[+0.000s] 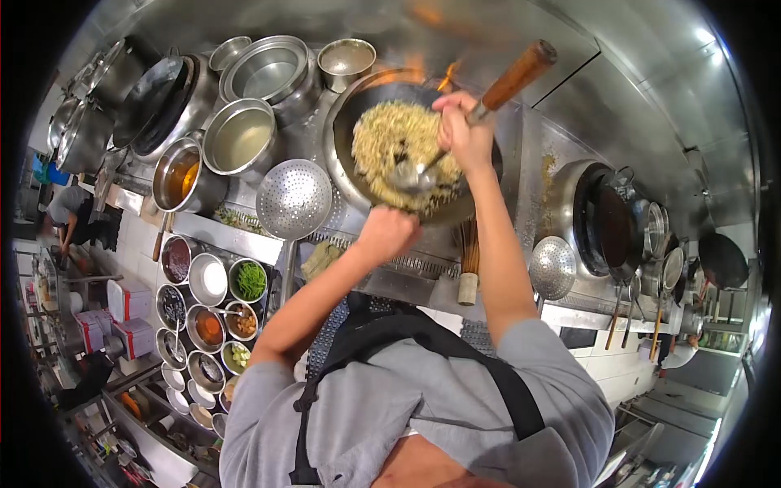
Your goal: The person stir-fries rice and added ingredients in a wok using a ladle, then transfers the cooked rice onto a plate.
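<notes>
My right hand (pixel 468 137) is wrapped round the shaft of a ladle (pixel 514 75), whose wooden handle end points up and to the right. The ladle's metal bowl rests in a mass of fried rice (pixel 390 134) with darker bits in it. The rice lies in a large dark wok (pixel 382 93) on the stove. At the wok's near edge my left hand (pixel 392 233) is closed in a fist on the wok; the part it grips is hidden under the fingers. Flames (pixel 446 77) show behind the far rim.
Left of the wok are a perforated strainer (pixel 294 199), a pot of pale liquid (pixel 240 138) and a pot of oil (pixel 177 175). Several seasoning bowls, one with chopped greens (pixel 250 281), stand nearer left. A bamboo brush (pixel 468 272) and a second strainer (pixel 553 268) lie right.
</notes>
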The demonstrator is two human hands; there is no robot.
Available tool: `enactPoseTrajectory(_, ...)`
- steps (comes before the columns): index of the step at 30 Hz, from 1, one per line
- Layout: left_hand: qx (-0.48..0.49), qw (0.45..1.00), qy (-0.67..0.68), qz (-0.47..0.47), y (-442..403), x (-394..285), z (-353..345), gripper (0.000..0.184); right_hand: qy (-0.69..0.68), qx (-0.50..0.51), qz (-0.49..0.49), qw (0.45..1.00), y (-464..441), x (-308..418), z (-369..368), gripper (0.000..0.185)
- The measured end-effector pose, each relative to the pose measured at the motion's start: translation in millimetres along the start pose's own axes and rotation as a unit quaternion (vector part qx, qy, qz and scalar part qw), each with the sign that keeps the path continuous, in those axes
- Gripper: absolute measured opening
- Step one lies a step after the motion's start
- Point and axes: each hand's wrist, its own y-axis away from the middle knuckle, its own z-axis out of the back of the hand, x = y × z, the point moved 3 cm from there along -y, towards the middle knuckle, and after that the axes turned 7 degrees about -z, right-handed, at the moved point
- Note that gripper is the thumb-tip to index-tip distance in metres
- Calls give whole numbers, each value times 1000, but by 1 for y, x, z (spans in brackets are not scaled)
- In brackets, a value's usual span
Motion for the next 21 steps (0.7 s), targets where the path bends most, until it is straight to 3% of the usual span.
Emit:
enactPoseTrajectory(1,-14,1000,5,-3,3,-6,15,27,34,5,4,999,15,19,-10,9)
enactPoseTrajectory(3,-36,999,23,-7,16,-19,30,28,146,-62,136,978,9,11,-7,11)
enactPoseTrajectory(5,-49,998,25,12,31,0,-8,29,266,-135,265,917,-23,-5,9,14)
enactPoseTrajectory(7,-11,1000,7,13,62,12,-44,37,174,-75,85,978,-57,23,23,14)
enactPoseTrajectory(8,-42,999,18,-1,83,6,-40,35,132,-50,31,989,-60,56,25,16)
enactPoseTrajectory(9,-67,997,31,-13,107,-4,-34,33,169,-59,45,983,-54,93,25,19)
enactPoseTrajectory(13,-73,996,58,0,77,-48,65,26,-4,-116,145,983,-3,140,5,19)
enactPoseTrajectory(15,-94,993,74,-26,34,-24,53,27,104,-195,222,950,13,94,-26,23)
enactPoseTrajectory(16,-78,995,52,-29,30,-13,34,27,163,-176,274,931,7,36,-40,26)
enactPoseTrajectory(18,-48,998,8,-38,32,8,-15,27,252,-136,241,927,-18,-8,-36,31)
enactPoseTrajectory(20,-48,997,-6,-54,75,12,-34,27,300,-92,77,946,-36,5,-9,33)
enactPoseTrajectory(21,-51,997,-13,-56,92,9,-38,27,238,-111,49,964,-37,41,4,32)
